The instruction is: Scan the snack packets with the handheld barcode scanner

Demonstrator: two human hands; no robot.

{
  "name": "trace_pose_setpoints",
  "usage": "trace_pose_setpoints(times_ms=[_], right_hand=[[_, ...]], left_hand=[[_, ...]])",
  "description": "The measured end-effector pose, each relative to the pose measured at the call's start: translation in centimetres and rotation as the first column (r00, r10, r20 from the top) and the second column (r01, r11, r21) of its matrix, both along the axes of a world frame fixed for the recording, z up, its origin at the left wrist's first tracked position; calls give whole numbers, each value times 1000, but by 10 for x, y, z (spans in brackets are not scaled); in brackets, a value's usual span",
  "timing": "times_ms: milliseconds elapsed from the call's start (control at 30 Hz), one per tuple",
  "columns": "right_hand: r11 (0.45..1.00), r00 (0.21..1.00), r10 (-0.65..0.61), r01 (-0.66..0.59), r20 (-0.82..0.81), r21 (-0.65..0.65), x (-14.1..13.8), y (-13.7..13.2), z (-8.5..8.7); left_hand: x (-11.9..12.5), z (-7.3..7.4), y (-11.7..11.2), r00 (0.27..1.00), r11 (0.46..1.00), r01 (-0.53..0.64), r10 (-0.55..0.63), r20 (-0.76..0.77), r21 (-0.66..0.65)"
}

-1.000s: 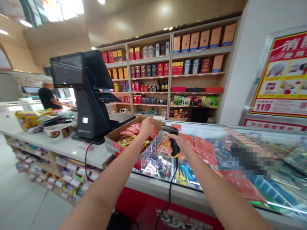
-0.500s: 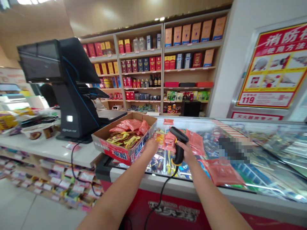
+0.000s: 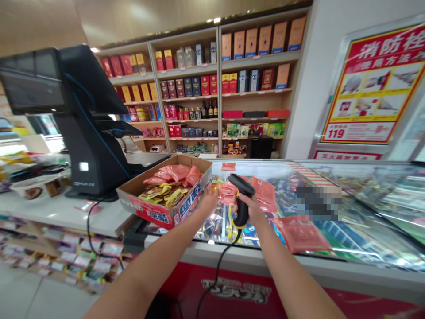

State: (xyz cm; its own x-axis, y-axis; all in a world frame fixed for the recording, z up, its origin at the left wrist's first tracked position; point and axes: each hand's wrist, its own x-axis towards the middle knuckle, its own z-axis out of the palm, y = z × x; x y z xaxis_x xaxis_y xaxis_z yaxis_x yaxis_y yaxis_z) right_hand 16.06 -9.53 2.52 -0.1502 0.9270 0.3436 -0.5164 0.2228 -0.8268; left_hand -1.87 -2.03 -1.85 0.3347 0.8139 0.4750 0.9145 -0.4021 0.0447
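Observation:
My right hand point(image 3: 249, 206) is wrapped around the grip of a black barcode scanner point(image 3: 241, 201) with yellow trim, its head tilted up toward the left. A black cable runs down from its handle. To the left, my left hand point(image 3: 208, 202) has its fingers closed at a small orange-yellow snack packet point(image 3: 216, 186), partly hidden by the hand. Beside that hand sits an open cardboard box point(image 3: 146, 211) with yellow snack packets point(image 3: 172, 195) and pinkish-red packets point(image 3: 175, 172) inside. More red packets point(image 3: 229, 193) lie on the glass top behind the scanner.
A glass-topped freezer point(image 3: 352, 261) spans the front, with a flat red packet point(image 3: 302, 235) on it at right. A black checkout terminal point(image 3: 89, 133) stands on the white counter point(image 3: 43, 208) at left. Shelves of boxed bottles point(image 3: 195, 86) line the back.
The view has shifted slightly, so the scene sits a little further left. My left hand has turned a little at the packet, while my right hand keeps hold of the scanner.

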Motion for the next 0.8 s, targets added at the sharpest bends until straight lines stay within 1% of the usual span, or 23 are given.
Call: trace_pose_setpoints(times_ms=[33, 67, 100, 133, 167, 200, 267, 300, 333, 367, 400, 467, 533, 667, 800], right_hand=[[1000, 1000, 0, 0, -1, 0, 0, 0, 1], [1000, 1000, 3, -3, -1, 0, 0, -1, 1], [1000, 1000, 7, -7, 1, -2, 0, -1, 2], [1000, 1000, 13, -13, 5, -6, 0, -1, 3], [1000, 1000, 18, -18, 10, -10, 0, -1, 4], [1000, 1000, 22, -22, 15, -15, 0, -1, 4], [999, 999, 33, -32, 33, -24, 1, -1, 5], [999, 998, 41, -39, 46, -29, 1, -1, 5], [998, 997, 50, -48, 62, -34, 2, 0, 4], [998, 995, 61, -58, 79, -37, 3, -1, 4], [997, 993, 70, -67, 98, -39, 3, -1, 4], [997, 988, 77, -73, 131, -41, 4, -2, 4], [997, 985, 72, -66, 156, -43, 5, -3, 5], [999, 983, 33, -27, 178, -34, 5, -5, 7], [999, 973, 7, 1, 230, -34, 6, -1, 4]], left_hand=[[-5, 1, 0, 990, 1000, 20, -19, 142, -6], [-9, 4, -1, 947, 999, 49, -44, 317, -9], [-14, 6, -1, 863, 997, 82, -71, 501, 0], [-17, 9, -2, 739, 994, 108, -92, 667, 18], [-19, 12, -3, 592, 991, 126, -105, 799, 36], [-20, 14, -4, 437, 989, 141, -103, 894, 45], [-20, 19, -5, 143, 980, 198, -51, 988, 22], [-19, 20, -5, 20, 969, 246, -5, 1000, 0], [-17, 21, -5, -84, 955, 297, 43, 996, -16], [-16, 22, -5, -168, 941, 337, 84, 982, -23], [-15, 22, -4, -230, 933, 359, 110, 967, -21], [-13, 22, -3, -302, 933, 360, 116, 946, 0], [-12, 21, -1, -332, 938, 347, 102, 938, 21], [-11, 19, 2, -340, 942, 331, 56, 939, 64], [-10, 18, 1, -340, 949, 304, 27, 940, 82]])
